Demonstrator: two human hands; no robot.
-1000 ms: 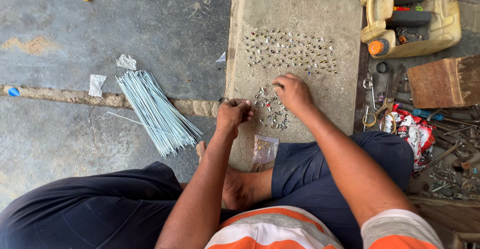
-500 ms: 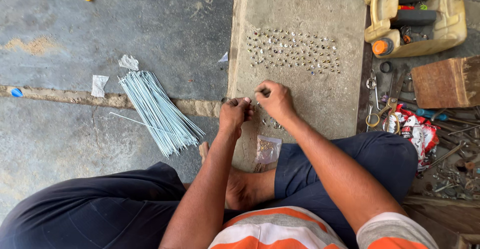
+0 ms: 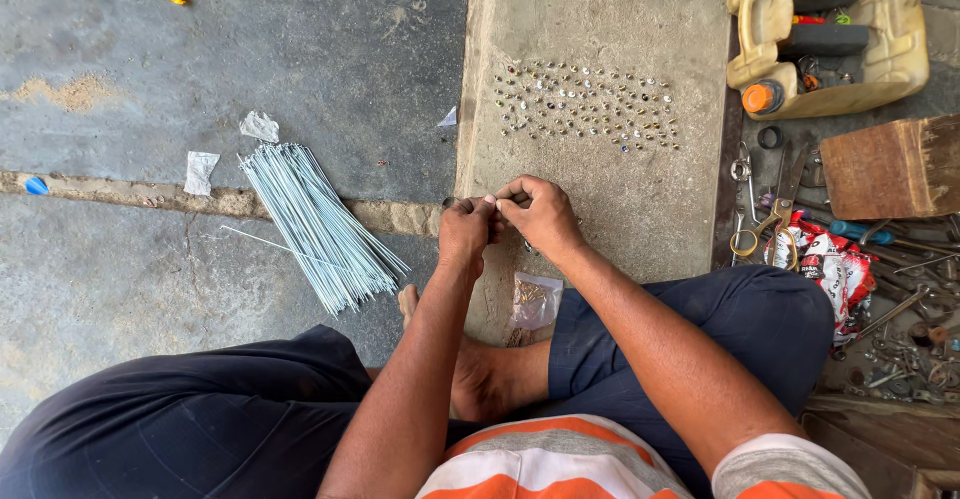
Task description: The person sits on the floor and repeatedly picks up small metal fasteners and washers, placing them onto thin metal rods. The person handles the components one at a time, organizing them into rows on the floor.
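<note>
Small part pinched, left hand (image 3: pixel 466 231), right hand (image 3: pixel 540 214)

Right hand (image 3: pixel 540 214): a second ago reaching out over the loose small metal pieces (image 3: pixel 585 104) on the concrete slab (image 3: pixel 640 199); now drawn back left, fingertips meeting the left hand (image 3: pixel 465 229). Both hands now pinched together.

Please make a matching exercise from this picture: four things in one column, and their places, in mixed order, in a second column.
Things:
1. bundle of thin metal rods
2. cut-open yellow jug
3. rows of small metal pieces
4. small clear bag

Places:
A. on the concrete slab, beyond the hands
B. top right, holding tools
C. on the floor, left of the slab
D. on the slab, just below the hands

Pairs: 1-C, 2-B, 3-A, 4-D
</note>
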